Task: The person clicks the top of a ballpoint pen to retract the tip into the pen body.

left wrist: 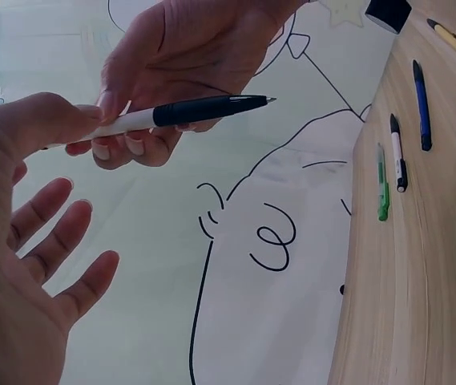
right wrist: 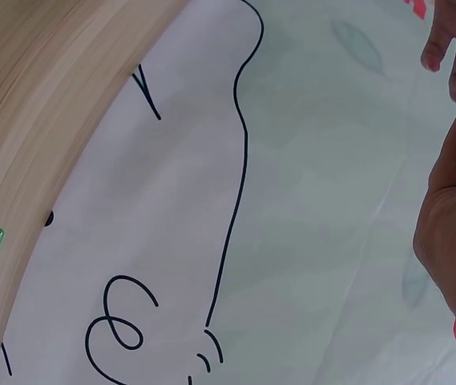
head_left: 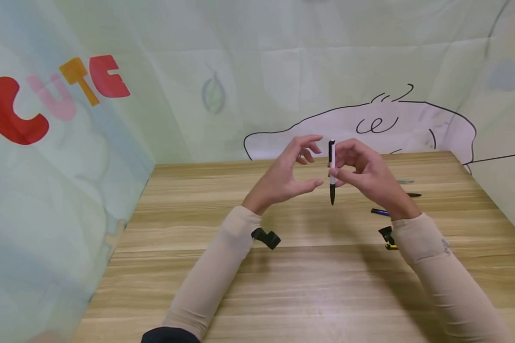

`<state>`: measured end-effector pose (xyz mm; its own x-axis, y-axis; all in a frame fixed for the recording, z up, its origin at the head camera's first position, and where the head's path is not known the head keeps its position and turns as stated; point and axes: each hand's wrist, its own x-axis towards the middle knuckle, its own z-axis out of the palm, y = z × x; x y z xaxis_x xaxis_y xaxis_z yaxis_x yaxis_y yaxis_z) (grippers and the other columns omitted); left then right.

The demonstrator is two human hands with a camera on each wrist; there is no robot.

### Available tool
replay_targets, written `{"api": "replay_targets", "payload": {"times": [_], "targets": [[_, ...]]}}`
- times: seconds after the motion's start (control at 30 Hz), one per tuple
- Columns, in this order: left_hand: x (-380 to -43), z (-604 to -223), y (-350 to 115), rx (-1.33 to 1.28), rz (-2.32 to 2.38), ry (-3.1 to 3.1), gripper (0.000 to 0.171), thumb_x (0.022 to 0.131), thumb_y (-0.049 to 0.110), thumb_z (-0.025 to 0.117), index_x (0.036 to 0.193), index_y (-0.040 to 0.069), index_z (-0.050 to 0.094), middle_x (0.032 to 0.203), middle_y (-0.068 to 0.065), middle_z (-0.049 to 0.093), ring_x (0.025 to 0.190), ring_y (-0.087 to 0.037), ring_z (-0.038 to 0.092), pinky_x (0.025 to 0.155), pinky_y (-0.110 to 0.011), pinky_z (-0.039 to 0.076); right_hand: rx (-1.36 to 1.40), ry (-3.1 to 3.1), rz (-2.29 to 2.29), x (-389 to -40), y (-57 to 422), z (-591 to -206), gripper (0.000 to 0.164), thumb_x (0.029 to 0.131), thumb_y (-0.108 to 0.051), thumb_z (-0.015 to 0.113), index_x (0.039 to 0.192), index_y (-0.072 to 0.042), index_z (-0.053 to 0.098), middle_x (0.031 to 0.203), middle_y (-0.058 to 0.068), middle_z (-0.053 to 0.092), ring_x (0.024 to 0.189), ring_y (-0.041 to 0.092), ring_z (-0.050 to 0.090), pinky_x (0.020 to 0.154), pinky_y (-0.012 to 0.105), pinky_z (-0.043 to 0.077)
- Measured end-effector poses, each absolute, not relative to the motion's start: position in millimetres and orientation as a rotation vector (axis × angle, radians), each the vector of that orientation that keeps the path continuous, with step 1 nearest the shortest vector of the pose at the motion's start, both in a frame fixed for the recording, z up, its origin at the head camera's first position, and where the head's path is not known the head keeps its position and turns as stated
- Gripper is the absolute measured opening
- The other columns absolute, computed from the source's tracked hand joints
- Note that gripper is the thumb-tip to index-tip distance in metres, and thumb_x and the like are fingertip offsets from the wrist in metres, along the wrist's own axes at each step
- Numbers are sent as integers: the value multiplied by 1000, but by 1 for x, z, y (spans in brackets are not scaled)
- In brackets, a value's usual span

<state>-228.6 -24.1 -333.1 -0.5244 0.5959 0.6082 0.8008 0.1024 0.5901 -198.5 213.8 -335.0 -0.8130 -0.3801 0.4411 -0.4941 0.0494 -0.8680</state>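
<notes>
Desk (head_left: 309, 286): a wooden top with light stripes. It is closest to the person, under both arms.
Sleeves: both arms wear long tan sleeves and reach out over the desk.
Left hand (head_left: 285, 178): it is up in the air, just left of the pen. Its fingers are spread and a little bent. It holds nothing. In the left wrist view the thumb tip looks very close to the white end of the pen, but I cannot tell if it touches.
Right hand (head_left: 365, 174): it pinches the pen between thumb and fingertips, around the white part. The grip is small and tight.
Pen (head_left: 332, 172): it is in the air above the desk, between the two hands. It stands straight up and down, black tip at the bottom.
How the pen feels: it looks light, thin and stiff. The smooth white part may be slippery. The black part by the tip looks like the best place to hold.
Other pens: a blue one (left wrist: 421, 104), a black and white one (left wrist: 397, 151) and a green one (left wrist: 382, 183) lie on the desk farther back, well apart from the hands.
Wall: pale cloth with a line drawing and the letters CUTE (head_left: 51, 97).
</notes>
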Motion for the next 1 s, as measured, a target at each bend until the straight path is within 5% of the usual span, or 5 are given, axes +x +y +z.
{"api": "replay_targets", "payload": {"times": [1.0], "targets": [[-231, -341, -8, -1459, -1495, -2125, 97, 79, 8, 86, 154, 15, 26, 119, -14, 46, 99, -16, 54, 92, -37, 50, 857, -2148, 2074, -197, 205, -332, 35, 92, 4, 70, 123, -2, 55, 108, 14, 63, 92, 23, 68, 66, 39, 63]]}}
